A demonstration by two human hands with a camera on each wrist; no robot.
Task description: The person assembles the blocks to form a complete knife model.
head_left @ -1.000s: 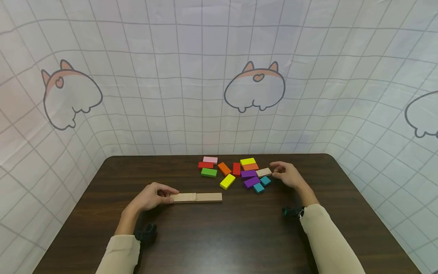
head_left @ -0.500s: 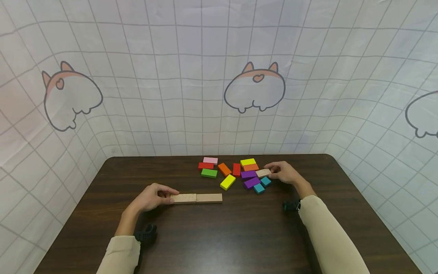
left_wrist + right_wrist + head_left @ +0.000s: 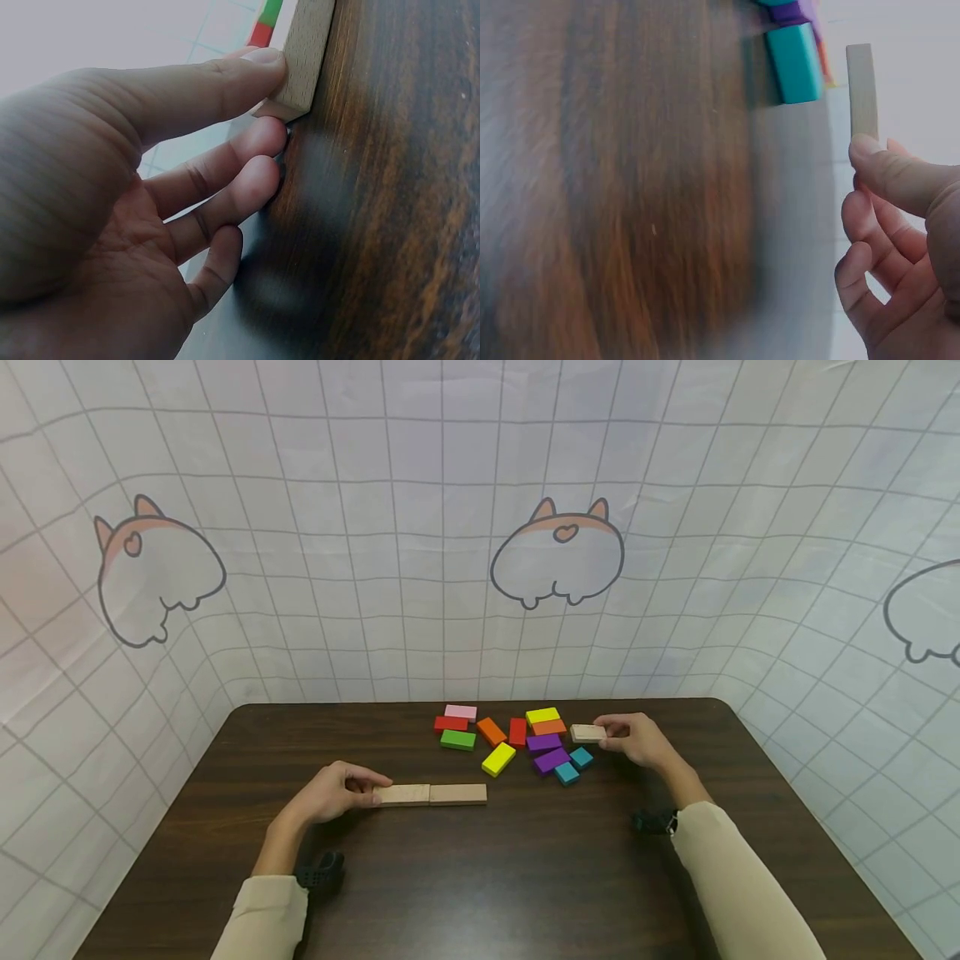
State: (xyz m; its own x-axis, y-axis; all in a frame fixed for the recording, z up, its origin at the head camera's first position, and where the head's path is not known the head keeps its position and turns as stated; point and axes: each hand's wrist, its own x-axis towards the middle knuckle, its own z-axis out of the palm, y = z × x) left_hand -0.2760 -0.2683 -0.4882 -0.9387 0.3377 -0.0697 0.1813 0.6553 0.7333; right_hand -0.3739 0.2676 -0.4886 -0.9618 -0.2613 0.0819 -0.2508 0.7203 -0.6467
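Two plain wooden blocks lie end to end on the table, a left block (image 3: 403, 794) and a right block (image 3: 458, 793). My left hand (image 3: 330, 792) pinches the outer end of the left one, thumb on its near side in the left wrist view; the other fingers rest low by the tabletop. At the back right, my right hand (image 3: 639, 743) pinches a third plain wooden block (image 3: 862, 90) by one end, thumb in front. That block is raised off the table in the right wrist view. Beside it lies a teal block (image 3: 581, 757).
Several coloured blocks are scattered at the back middle, among them a pink block (image 3: 461, 712), a green block (image 3: 457, 740), a yellow block (image 3: 498, 760) and a purple block (image 3: 552, 762). A gridded white curtain (image 3: 442, 635) surrounds the dark wooden table (image 3: 480, 885).
My right hand moved in to the plain block beside the purple and orange ones, took hold of it and drew it up and to the right. My left hand stayed in place.
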